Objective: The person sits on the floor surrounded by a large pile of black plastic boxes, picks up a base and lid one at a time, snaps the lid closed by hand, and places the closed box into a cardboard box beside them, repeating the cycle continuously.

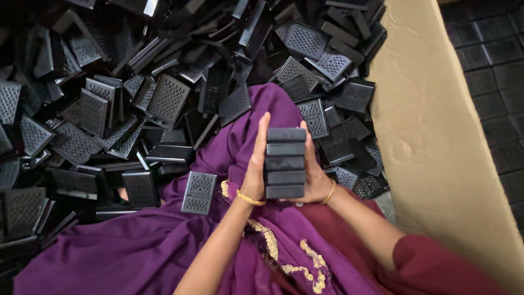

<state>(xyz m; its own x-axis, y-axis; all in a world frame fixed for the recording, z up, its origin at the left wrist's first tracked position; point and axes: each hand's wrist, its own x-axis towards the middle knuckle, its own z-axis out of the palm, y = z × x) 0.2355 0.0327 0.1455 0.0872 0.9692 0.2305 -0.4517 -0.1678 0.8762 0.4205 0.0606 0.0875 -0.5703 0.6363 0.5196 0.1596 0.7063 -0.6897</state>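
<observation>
A stack of several black plastic casings (285, 163) is pressed between my two hands above my lap. My left hand (255, 161) lies flat against the stack's left side, fingers pointing away from me. My right hand (315, 172) holds the right side and is partly hidden behind the stack. Both wrists wear gold bangles. Purple cloth (164, 246) covers my lap under the hands.
A large heap of black perforated plastic casings (109, 109) spreads around my lap to the left and ahead. One casing (198, 192) lies on the purple cloth left of my hands. A tan cardboard sheet (436, 120) runs along the right, with dark gridded floor tiles (491, 43) beyond.
</observation>
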